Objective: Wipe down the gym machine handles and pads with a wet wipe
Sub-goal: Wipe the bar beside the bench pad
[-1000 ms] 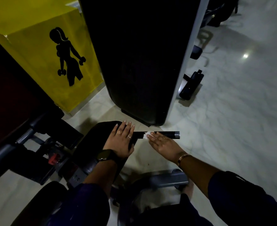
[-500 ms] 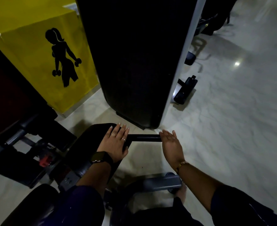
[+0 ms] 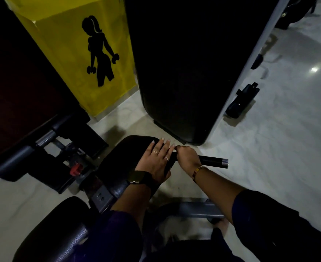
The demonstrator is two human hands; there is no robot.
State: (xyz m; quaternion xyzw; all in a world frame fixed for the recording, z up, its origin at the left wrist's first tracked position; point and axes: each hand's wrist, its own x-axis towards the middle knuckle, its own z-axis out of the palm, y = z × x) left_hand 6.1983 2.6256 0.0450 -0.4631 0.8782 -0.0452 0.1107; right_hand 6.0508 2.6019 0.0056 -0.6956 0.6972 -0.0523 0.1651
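The right hand (image 3: 187, 157) is clenched round the black handle (image 3: 212, 160), which sticks out sideways from the black pad (image 3: 125, 157). Whether a wipe lies under its fingers cannot be told. The left hand (image 3: 155, 161) rests flat on the pad's near edge, fingers straight. Beyond stands a yellow panel (image 3: 70, 44) bearing a black figure with dumbbells (image 3: 99, 52).

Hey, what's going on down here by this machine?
A person is cleaning a gym machine. Their right hand is wrapped round the black handle close to where it meets the pad, with the handle's metal-capped end sticking out bare beyond it. The left hand lies flat on the black pad. No wipe shows; it may be inside the right grip.
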